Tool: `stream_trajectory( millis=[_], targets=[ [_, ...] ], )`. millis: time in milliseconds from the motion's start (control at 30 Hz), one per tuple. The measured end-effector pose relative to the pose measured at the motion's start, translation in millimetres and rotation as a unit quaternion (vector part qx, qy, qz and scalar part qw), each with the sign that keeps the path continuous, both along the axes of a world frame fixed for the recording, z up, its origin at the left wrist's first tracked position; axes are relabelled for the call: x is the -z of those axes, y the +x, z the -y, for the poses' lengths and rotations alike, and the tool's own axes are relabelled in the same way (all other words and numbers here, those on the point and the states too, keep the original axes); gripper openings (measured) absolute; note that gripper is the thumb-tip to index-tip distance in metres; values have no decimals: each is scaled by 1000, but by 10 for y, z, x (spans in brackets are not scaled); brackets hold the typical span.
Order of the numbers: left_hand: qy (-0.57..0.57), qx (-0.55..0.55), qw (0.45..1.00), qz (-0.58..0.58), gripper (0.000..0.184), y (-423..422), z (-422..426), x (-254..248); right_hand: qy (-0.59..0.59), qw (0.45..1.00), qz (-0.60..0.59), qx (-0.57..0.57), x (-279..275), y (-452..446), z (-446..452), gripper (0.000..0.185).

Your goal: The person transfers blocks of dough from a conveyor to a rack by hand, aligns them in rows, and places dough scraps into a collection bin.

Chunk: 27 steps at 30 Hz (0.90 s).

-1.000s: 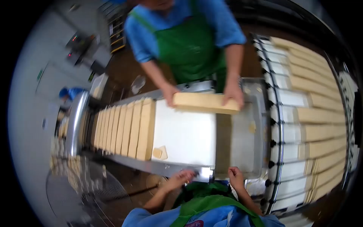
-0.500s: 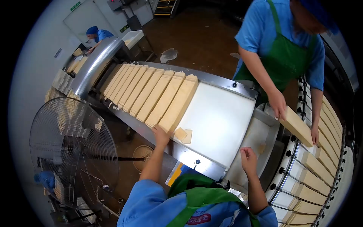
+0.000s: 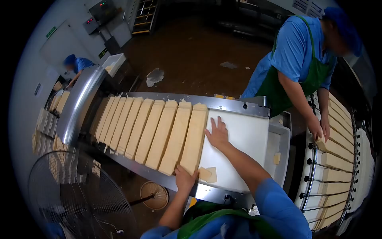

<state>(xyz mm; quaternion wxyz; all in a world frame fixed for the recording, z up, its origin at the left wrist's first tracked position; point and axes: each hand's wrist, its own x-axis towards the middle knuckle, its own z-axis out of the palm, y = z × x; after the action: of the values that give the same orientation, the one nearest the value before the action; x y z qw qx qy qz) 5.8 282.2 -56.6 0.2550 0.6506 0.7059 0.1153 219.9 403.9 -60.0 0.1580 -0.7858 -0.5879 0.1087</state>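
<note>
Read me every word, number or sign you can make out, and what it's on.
No text is readable. Too small or blurred:
Upper green sign, on the left wall.
Lower green sign, same wall.
Red displays, on the control box.
Posted sheets, at the back.

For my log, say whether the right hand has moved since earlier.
Yes: the right hand moved from near the tray to the belt, by the end block.

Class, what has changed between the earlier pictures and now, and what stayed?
The left hand reached the last block; the right hand moved left and forward, spreading beside it. The co-worker carried another block right to the rack. The row of blocks and loose slices stayed.
</note>
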Motion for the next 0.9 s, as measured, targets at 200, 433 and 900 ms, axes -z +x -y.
stream_trajectory(
  millis=[200, 433, 900],
  targets=[
    [-62, 39, 997, -23, 88, -6, -75, -132, -74, 997, -23, -2, -263, -335, -862, 66],
    [-29, 123, 992, -28, 101, -90, -57, 207, -139, 987, -24, 80, -268, -233, -771, 72],
    [75, 351, 929, 90, 81, 1249, 271, -206, 59, 837, -218, 499, -644, 1674, 1607, 87]
  ],
)
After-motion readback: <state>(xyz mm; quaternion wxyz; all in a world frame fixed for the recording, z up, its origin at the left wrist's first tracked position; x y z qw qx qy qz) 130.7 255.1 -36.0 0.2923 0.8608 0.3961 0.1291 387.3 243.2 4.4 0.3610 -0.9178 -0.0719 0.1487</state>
